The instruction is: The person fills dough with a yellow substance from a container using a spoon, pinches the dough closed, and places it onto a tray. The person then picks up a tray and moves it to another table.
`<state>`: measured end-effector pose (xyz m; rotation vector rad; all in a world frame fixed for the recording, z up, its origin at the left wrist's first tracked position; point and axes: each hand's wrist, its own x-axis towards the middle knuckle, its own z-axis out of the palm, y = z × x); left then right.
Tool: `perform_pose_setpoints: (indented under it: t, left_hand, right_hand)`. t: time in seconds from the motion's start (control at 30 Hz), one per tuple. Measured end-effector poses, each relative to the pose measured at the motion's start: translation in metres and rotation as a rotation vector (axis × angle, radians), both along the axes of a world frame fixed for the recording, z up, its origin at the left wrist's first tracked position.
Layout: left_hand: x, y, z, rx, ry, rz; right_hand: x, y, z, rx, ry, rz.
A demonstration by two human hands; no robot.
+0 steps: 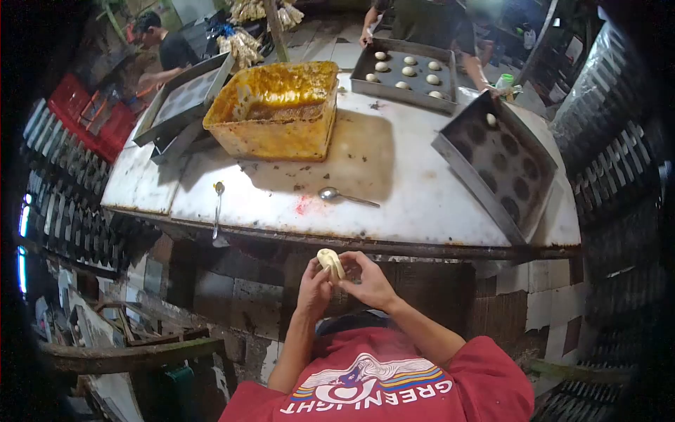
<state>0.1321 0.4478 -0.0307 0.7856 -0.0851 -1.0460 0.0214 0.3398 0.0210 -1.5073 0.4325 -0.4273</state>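
Note:
A pale piece of dough (328,261), folded over, is held up in front of my chest, just off the table's near edge. My left hand (314,287) grips its left and lower side. From the right, my right hand (368,278) closes fingers and thumb on the same dough. Nearest to both hands on the table lies a metal spoon (329,193), its handle pointing right. Another spoon (219,188) lies farther left, its handle toward the near edge.
On the white table (281,211) stands a yellow tub (274,139) with brown filling. A tray of dough balls (404,98) is at the back, beside a co-worker (429,24). A tilted tray (478,179) is right; stacked trays (158,137) are left. Another person (176,49) sits back left.

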Motion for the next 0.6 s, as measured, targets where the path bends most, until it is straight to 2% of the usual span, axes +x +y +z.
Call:
perform_pose_setpoints:
  t: [0.03,0.07,0.1,0.17,0.2,0.3,0.37,0.5,0.57,0.6]
  left_hand:
    - [-0.005,0.005,-0.010,0.025,-0.035,0.011]
    - [-0.010,0.011,-0.017,0.015,-0.003,0.019]
    - [-0.017,0.022,-0.023,0.009,-0.012,0.001]
    - [-0.032,0.038,-0.021,0.130,-0.062,0.017]
    - [-0.044,0.049,-0.017,0.198,-0.059,0.040]
    - [-0.066,0.088,-0.038,0.261,-0.147,-0.031]
    - [-0.083,0.117,-0.023,0.289,-0.104,-0.155]
    - [-0.110,0.167,-0.043,0.165,-0.040,-0.243]
    - [-0.113,0.178,-0.039,0.118,-0.020,-0.213]
    - [-0.112,0.180,-0.038,0.121,-0.020,-0.192]
  right_hand:
    - [-0.006,0.009,0.001,-0.201,0.003,-0.017]
    - [-0.012,0.019,-0.004,-0.293,-0.027,-0.069]
    - [-0.018,0.030,-0.009,-0.299,-0.034,-0.088]
    - [-0.031,0.051,-0.017,-0.519,-0.003,-0.128]
    - [-0.040,0.064,-0.020,-0.497,0.000,-0.134]
    - [-0.069,0.092,-0.046,-0.681,0.060,-0.083]
    - [-0.083,0.113,-0.048,-0.638,0.113,-0.029]
    - [-0.092,0.143,-0.034,-0.570,0.175,-0.176]
    - [-0.097,0.143,-0.041,-0.213,0.410,0.064]
    - [-0.097,0.145,-0.042,-0.142,0.403,0.060]
